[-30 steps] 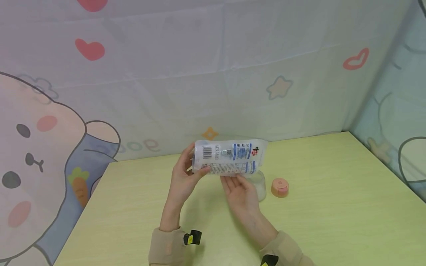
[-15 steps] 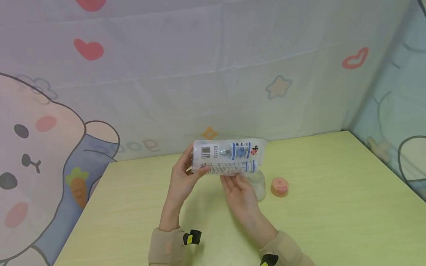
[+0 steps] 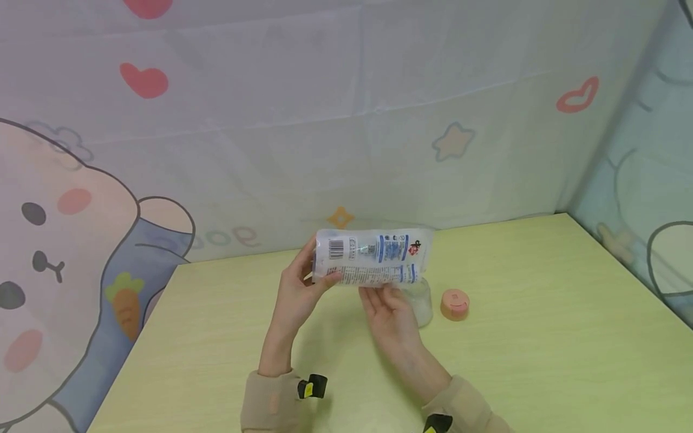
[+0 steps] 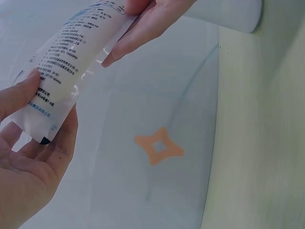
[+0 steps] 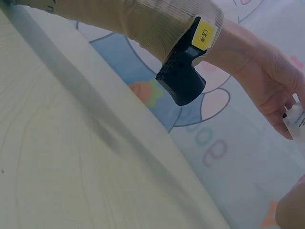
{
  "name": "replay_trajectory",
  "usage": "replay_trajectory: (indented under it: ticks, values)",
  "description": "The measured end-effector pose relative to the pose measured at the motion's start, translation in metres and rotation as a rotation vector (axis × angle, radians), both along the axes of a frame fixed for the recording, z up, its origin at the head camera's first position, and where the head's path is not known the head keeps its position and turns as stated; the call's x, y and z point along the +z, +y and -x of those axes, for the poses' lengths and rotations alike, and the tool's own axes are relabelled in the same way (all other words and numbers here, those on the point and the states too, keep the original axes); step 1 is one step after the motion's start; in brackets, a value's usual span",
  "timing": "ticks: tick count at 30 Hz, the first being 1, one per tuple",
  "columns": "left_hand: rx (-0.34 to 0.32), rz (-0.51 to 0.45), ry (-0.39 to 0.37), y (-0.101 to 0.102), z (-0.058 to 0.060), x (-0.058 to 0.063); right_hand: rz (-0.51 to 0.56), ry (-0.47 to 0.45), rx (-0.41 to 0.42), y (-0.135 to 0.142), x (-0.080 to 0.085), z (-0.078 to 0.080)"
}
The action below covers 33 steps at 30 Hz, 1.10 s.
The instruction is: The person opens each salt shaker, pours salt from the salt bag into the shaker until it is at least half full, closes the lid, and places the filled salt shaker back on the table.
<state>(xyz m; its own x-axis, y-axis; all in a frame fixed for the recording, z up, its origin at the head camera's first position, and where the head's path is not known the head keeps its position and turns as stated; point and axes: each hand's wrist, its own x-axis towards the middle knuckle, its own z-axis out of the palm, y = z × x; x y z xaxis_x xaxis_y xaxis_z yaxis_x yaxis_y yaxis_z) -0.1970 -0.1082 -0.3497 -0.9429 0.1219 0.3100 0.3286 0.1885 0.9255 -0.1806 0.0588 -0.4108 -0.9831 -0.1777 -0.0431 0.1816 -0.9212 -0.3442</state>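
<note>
A white, printed plastic pouch (image 3: 368, 258) with a barcode and blue panels is held up lengthwise over the table. My left hand (image 3: 299, 294) grips its left end, thumb in front and fingers behind; the left wrist view shows the same grip on the pouch (image 4: 62, 71). Under the lower edge, my right hand (image 3: 395, 322) supports it palm up with extended fingers, their tips partly hidden by the pouch. Behind the right hand stands a clear jar (image 3: 424, 307), partly covered by hand and pouch. An orange-pink round cap (image 3: 455, 305) lies right of the jar.
The pale yellow-green table (image 3: 541, 337) reaches back to a printed cloth backdrop (image 3: 303, 120). A second cloth (image 3: 644, 180) hangs along the right side. A black wrist mount (image 3: 313, 386) sits on the left sleeve.
The pouch dips very slightly in the hands' hold. Hands, jar and cap otherwise keep their places.
</note>
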Motion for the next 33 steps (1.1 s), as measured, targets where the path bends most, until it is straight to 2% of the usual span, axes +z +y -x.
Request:
replay_trajectory:
  ticks: [8, 17, 33]
  values:
    - [0.006, 0.003, 0.010, 0.0007, 0.0009, -0.0007, -0.027, -0.015, -0.015, -0.0004, -0.0018, 0.0001]
    - [0.026, -0.005, 0.042, 0.0029, 0.0006, -0.0006, -0.005, -0.042, -0.015, 0.0004, -0.0018, 0.0018]
    - [0.032, -0.007, 0.015, 0.0021, 0.0011, -0.0015, -0.001, -0.023, 0.004, -0.0006, 0.0016, 0.0002]
